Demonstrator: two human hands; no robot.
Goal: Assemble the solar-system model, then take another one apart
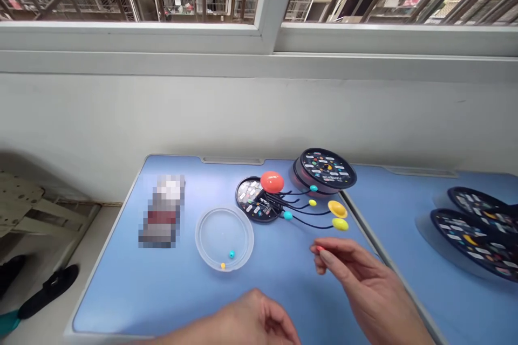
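Note:
My right hand (356, 275) pinches a small red bead (319, 248) between thumb and fingers, above the blue desk (121, 291). Just beyond it lie a yellow ringed planet (337, 208) and a yellow ball (340, 223) on black wires. These wires run from a black disc (253, 199) under a large orange-red ball (272, 181). A second black disc (324, 170) stands tilted behind. My left hand (246, 323) rests loosely curled at the bottom edge, nearest a clear round dish (198, 237) holding a teal bead (231, 254) and a yellow bead (223, 266).
A blurred, pixelated box (164, 213) stands on the desk's left side. Further black discs (473, 242) lie on a second blue desk beyond a metal-edged gap at right. A white wall and barred window rise behind; dark footwear (48, 291) lies on the floor at left.

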